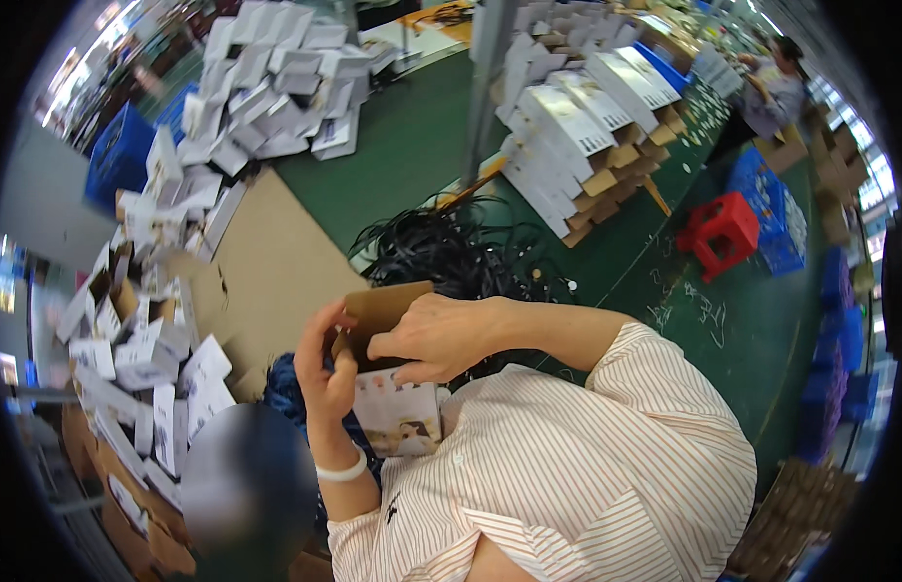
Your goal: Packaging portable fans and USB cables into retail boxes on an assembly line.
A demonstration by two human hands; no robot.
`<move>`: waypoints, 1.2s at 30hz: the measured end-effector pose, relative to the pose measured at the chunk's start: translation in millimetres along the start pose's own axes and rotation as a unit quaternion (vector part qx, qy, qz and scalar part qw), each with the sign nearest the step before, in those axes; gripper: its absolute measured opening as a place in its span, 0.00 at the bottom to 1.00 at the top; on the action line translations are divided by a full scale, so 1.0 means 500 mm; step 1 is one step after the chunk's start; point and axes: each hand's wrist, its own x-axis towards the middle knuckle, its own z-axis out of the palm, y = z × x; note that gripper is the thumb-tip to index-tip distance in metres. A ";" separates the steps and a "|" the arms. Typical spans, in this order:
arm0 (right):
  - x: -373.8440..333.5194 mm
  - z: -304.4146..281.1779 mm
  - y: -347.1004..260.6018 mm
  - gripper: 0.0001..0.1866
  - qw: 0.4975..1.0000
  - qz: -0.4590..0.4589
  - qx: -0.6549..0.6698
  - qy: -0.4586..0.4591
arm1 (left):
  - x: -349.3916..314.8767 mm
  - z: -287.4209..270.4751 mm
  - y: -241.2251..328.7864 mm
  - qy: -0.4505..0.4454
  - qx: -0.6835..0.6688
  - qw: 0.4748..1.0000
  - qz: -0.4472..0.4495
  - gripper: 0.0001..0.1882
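Note:
In front of my body is a small cardboard box (397,419), white with printed pictures outside and plain brown inside. Its top is open, and a brown flap stands up at the far side. My left hand (329,364), with a white band on the wrist, grips the box's left edge between curled fingers and thumb. From the right, my right hand (433,335) bends over the opening. Its index finger points into the box and its thumb rests at the front panel's upper edge. Whatever lies inside the box is hidden by my hands.
Beyond the box lies a tangle of black cords (460,247) on the green table (373,194). White cartons (276,87) are heaped far left, more (150,354) nearer left. Stacked boxes (577,116) stand far right, near a red stool (720,236) and a person (773,92).

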 end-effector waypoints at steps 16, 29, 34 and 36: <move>-0.392 -0.093 0.180 0.07 0.783 0.381 0.047 0.489 | 0.046 0.044 0.025 -0.052 -0.040 0.997 -0.029 0.14; -0.512 -0.273 0.660 0.07 0.472 0.365 0.156 0.787 | 0.260 0.068 0.362 -0.274 -0.353 0.869 0.214 0.17; -0.599 -0.253 0.743 0.08 0.426 0.319 0.272 0.802 | 0.250 0.112 0.299 -0.297 -0.416 0.837 0.194 0.15; -0.572 -0.253 0.750 0.09 0.413 0.294 0.285 0.813 | 0.245 0.110 0.291 -0.290 -0.425 0.836 0.191 0.15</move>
